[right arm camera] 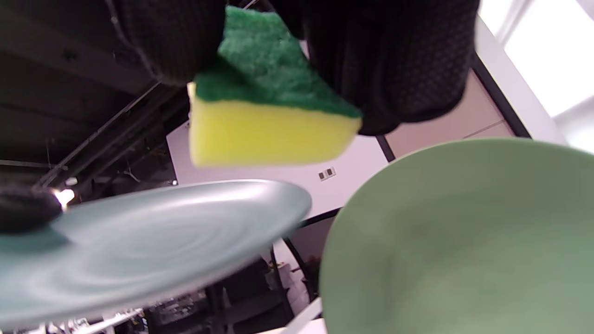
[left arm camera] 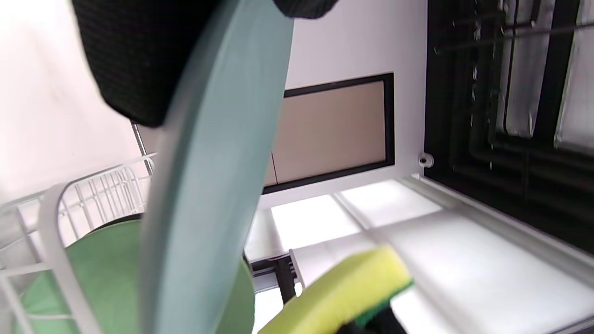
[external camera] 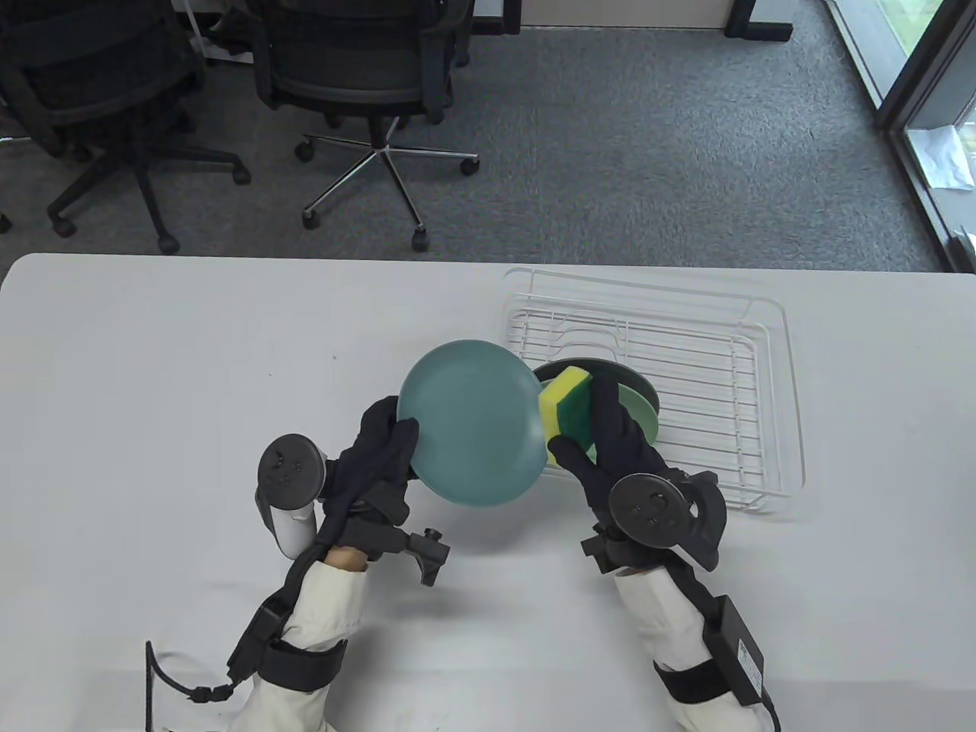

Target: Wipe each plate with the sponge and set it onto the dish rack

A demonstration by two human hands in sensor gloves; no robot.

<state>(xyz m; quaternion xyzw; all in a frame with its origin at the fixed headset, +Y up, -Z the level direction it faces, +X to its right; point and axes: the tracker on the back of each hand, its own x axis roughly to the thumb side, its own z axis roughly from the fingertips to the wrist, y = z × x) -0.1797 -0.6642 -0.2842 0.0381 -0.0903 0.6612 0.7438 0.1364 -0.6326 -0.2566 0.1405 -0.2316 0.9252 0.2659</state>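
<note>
Left hand (external camera: pixel 381 450) grips the teal plate (external camera: pixel 473 423) by its left rim, fingers curled over the edge; plate is lifted off the desk (external camera: pixel 152 381) and tilted, face toward the right hand. Right hand (external camera: pixel 610 442) pinches the yellow/green sponge (external camera: pixel 568 404), thumb on one side and fingers on the other, green scrub side against the glove in the right wrist view. Sponge sits at the teal plate's right edge; table view suggests contact, right wrist view shows a gap, so cannot tell if it touches. White wire dish rack (external camera: pixel 762 366) is on the right half of the desk. A light green plate (external camera: pixel 640 408) already stands in the rack's front-left part, with a darker plate (external camera: pixel 610 371) just behind it, both partly hidden by the right hand and sponge. Office chairs (external camera: pixel 366 69) on the carpet beyond the desk.
</note>
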